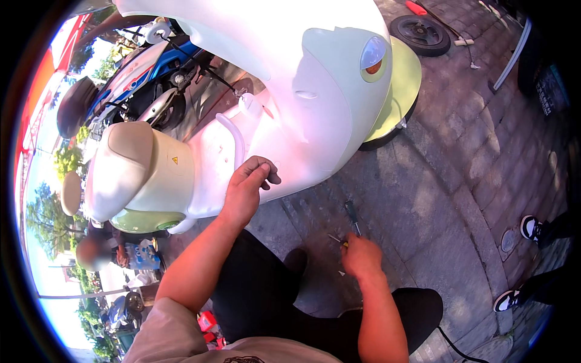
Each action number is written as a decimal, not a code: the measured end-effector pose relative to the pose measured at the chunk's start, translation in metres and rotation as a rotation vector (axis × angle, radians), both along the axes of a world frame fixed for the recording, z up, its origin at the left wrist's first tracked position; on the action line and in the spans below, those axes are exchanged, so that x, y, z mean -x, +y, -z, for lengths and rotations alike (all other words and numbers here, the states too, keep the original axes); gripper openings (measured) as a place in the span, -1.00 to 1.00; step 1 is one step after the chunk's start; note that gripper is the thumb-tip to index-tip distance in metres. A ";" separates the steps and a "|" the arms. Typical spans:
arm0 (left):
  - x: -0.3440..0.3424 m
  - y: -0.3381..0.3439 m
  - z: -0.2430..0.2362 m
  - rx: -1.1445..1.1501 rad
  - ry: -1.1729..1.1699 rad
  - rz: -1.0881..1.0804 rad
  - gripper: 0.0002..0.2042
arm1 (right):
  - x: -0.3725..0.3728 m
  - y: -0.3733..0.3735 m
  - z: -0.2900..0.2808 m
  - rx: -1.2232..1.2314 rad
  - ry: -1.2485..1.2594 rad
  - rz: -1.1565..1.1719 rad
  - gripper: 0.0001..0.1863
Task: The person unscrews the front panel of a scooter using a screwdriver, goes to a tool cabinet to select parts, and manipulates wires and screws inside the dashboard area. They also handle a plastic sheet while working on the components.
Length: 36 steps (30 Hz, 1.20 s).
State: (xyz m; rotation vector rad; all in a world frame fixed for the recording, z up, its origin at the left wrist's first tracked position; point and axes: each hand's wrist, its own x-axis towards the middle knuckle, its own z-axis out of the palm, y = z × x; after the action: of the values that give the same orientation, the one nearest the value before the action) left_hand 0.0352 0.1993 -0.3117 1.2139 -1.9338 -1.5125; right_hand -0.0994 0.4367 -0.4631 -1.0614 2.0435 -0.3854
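Note:
A white and pale-green scooter (pixel 284 145) fills the upper middle. My left hand (pixel 254 176) is raised in front of its pale footboard, thumb and fingers pinched together; whatever they may hold is too small to make out. Lower down and to the right, my right hand (pixel 362 256) is closed round a small screwdriver (pixel 336 239), its metal shaft pointing up and left and a bit of yellow showing by the fingers. Just beyond that hand, a second screwdriver (pixel 351 212) with a dark handle lies on the grey pavement.
My bent knees in dark trousers are below the scooter. A loose wheel (pixel 420 35) lies on the paving at the top right, near a red-handled tool (pixel 416 7). Someone's sneakers (pixel 507 300) stand at the right. A blue-and-white motorcycle (pixel 145 78) is parked behind the scooter.

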 end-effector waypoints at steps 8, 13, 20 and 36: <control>-0.002 -0.002 0.001 0.024 -0.028 0.047 -0.79 | -0.002 -0.001 0.002 0.033 0.011 0.002 -0.71; -0.003 0.000 0.004 0.031 -0.063 0.074 -0.78 | -0.003 -0.003 -0.001 0.002 0.017 -0.033 -0.68; 0.002 0.004 0.005 0.020 -0.165 0.125 -0.74 | -0.005 -0.002 -0.005 -0.002 0.028 -0.026 -0.70; 0.017 0.016 0.011 -0.054 -0.252 0.112 -0.74 | -0.003 0.023 -0.002 0.071 0.033 0.070 -0.76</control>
State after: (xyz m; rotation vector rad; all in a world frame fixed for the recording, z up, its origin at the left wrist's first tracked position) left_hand 0.0178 0.2154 -0.3224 1.3986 -2.1665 -1.5383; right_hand -0.0967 0.4593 -0.4608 -1.0476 2.1142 -0.4826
